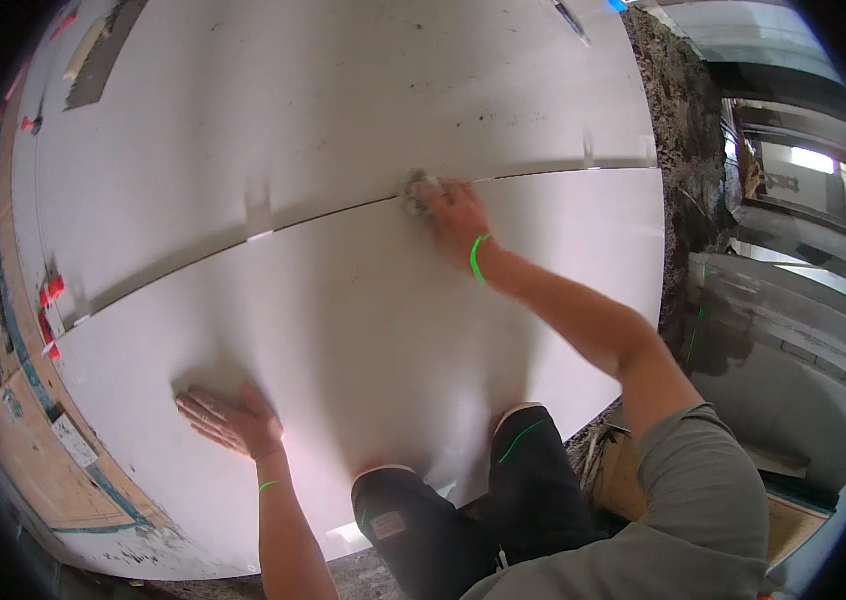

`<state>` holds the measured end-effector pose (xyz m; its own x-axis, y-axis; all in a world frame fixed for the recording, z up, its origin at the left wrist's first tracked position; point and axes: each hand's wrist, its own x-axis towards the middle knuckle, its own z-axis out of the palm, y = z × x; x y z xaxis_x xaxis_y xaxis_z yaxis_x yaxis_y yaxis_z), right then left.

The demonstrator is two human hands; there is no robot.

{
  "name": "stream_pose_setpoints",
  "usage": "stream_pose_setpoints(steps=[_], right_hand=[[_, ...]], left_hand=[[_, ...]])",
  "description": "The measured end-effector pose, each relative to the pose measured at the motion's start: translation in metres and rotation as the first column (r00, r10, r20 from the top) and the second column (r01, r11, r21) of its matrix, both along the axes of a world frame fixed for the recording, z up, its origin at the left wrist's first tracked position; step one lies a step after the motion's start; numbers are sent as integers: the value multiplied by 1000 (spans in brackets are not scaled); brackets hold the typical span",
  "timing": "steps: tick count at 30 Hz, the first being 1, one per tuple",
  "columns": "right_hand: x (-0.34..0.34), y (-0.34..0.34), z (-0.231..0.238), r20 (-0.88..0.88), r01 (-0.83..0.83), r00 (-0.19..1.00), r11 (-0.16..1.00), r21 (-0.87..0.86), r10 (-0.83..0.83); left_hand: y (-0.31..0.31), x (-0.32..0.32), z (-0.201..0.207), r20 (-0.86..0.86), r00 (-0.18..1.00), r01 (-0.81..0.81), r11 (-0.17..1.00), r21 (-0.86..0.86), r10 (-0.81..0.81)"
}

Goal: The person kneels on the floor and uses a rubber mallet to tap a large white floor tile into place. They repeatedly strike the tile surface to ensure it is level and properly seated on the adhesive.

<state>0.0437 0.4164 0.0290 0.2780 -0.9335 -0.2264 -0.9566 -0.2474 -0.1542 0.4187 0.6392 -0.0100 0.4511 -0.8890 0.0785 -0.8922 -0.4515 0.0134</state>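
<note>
Pale wad point(413, 193), just one and blurred, sits at upper centre on the seam point(333, 211) between two white slabs point(343, 110), under the curled fingers of the right hand point(455, 212). One left hand point(233, 420), fingers straight and close together, lies palm-down on the lower slab point(363, 310), lower left. One trowel point(107, 55) lies at upper left.

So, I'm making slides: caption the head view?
Right hand holds a greyish crumpled wad at the dark seam between large white slabs; left hand open.
</note>
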Motion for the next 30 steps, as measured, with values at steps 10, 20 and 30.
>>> stream_pose_setpoints(steps=[10,20,30], right_hand=[[56,-15,20,109,-52,992,998,-42,57],[44,-27,5,46,52,997,993,106,-58],[8,-18,-15,462,271,880,915,-299,-109]], left_hand=[[-3,2,3,11,996,94,996,-3,-94],[0,3,4,32,989,149,988,-31,-148],[-235,-56,22,-435,806,225,887,-402,-401]])
